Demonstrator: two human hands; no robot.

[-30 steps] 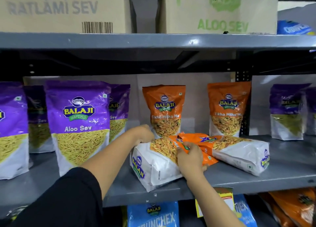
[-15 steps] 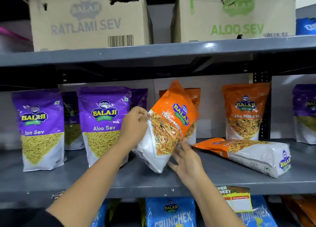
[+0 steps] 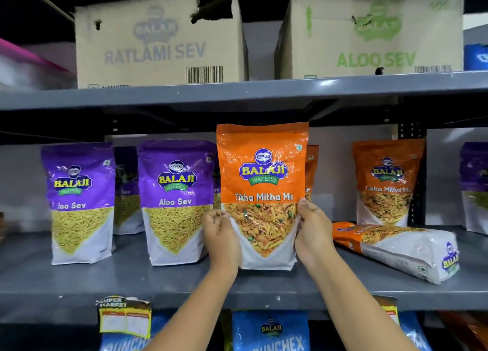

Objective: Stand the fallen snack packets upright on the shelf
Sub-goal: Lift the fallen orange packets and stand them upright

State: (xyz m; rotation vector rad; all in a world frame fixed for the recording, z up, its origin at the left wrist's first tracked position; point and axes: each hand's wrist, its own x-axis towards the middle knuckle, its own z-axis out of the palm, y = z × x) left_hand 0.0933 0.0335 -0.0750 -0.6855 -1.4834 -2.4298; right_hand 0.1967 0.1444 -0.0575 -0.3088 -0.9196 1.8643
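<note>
Our left hand and right hand clasp the two side edges of an orange Tikha Mitha Mix packet, fingers curled round its lower half. Packet upright, face toward us, base at or just touching the grey shelf; we cannot tell whether it bears its own weight yet.

Next job, as we judge it: the fallen orange packet, lying flat on the same shelf to the right of our hands. Long axis runs roughly left to right, orange top end toward us, white base pointing away right. The right hand is the nearer one.

Around: two purple Aloo Sev packets standing left, the closer one just beside the left hand. Another orange packet stands behind the fallen one, near enough to be knocked when it is raised. One more peeks out behind the held packet. Cardboard boxes sit on the shelf above.
</note>
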